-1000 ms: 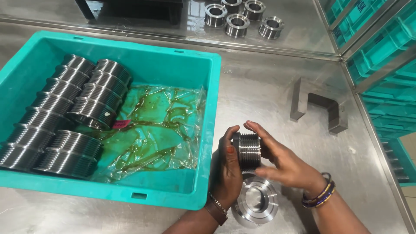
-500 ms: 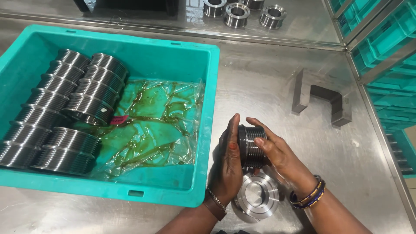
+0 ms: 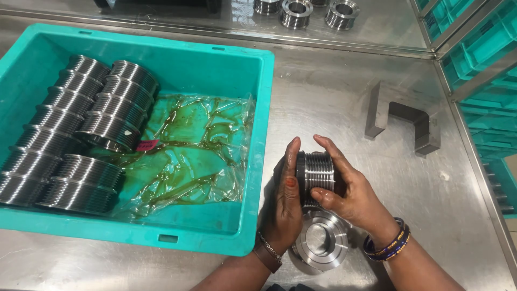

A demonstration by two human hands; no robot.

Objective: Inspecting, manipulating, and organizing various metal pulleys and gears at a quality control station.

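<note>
Both hands, left hand (image 3: 288,202) and right hand (image 3: 344,188), clasp a ribbed steel ring (image 3: 316,171) above the table (image 3: 334,102), beside the teal bin (image 3: 237,237); it looks heavy, rigid, oily-slick, best gripped on the ribs.

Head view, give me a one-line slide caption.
Both hands, left hand and right hand, hold a grooved steel pulley beside a teal bin.

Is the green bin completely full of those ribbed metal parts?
No: the ribbed metal parts fill only the left side of the green bin, while oily plastic sheet lies bare on the right.
</note>
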